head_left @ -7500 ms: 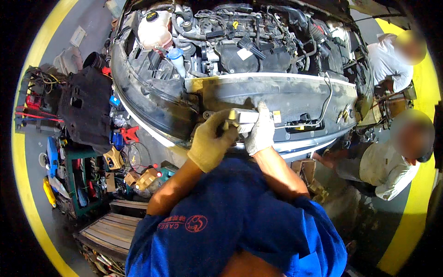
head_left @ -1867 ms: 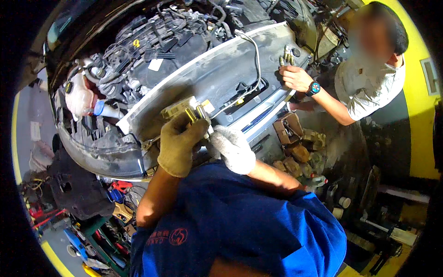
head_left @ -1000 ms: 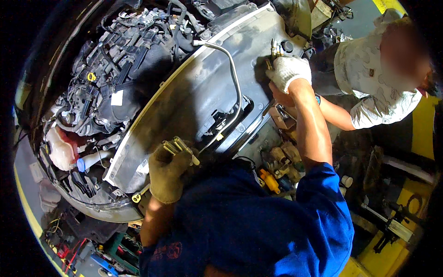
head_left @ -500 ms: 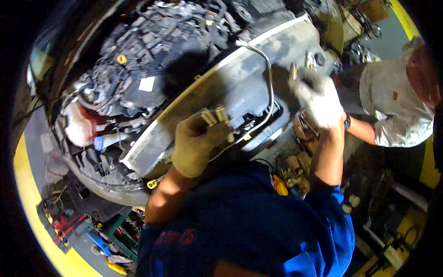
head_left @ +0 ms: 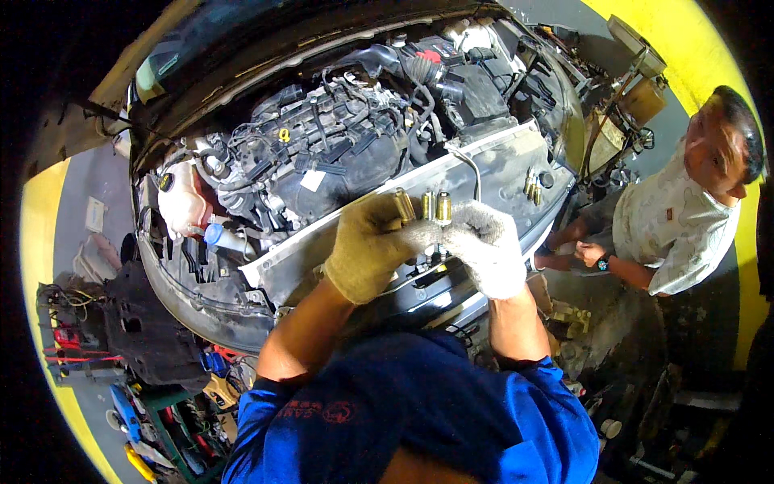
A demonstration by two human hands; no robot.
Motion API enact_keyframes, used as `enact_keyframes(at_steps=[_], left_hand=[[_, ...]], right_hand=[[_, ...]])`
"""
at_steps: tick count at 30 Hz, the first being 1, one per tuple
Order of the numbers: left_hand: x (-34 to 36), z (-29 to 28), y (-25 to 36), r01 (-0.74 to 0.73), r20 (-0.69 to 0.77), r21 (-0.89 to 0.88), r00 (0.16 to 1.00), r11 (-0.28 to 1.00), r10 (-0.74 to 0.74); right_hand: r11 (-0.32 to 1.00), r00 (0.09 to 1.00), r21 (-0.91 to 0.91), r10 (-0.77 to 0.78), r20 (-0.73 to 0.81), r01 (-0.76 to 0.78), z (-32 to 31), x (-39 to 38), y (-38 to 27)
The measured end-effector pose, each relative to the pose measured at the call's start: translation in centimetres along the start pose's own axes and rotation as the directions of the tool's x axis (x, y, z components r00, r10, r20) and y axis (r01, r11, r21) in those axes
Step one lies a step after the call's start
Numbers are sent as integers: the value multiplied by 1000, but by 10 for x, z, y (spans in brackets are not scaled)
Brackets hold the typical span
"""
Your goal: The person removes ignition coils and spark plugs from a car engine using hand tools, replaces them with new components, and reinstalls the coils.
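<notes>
Holding brassy cylinders are both hands; a green crate, tools.

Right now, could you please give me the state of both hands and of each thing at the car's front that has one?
Left hand, gloved, closed on brass-coloured cylinders
Right hand, gloved, closed at the rightmost held cylinder
Brass-coloured cylinders, three visible, held up
Other metal pieces, resting on the front panel
Engine bay, open
White reservoir, capped
Blue cap, closed
</notes>
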State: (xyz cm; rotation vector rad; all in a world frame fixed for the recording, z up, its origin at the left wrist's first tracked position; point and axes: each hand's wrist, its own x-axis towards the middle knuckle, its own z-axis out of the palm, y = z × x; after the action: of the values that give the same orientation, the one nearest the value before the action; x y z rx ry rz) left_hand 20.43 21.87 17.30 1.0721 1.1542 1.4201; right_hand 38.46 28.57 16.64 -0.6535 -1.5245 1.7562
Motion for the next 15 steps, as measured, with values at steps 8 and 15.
enact_keyframes(at_steps=[8, 15], left_hand=[[-29, -2, 28, 84, 30, 3, 996, 996, -84], [-35, -1, 29, 15, 35, 34, 999, 999, -16]], right_hand=[[999, 999, -7, -33, -34, 32, 16, -18, 2], [998, 995, -27, -62, -79, 60, 24, -22, -3]])
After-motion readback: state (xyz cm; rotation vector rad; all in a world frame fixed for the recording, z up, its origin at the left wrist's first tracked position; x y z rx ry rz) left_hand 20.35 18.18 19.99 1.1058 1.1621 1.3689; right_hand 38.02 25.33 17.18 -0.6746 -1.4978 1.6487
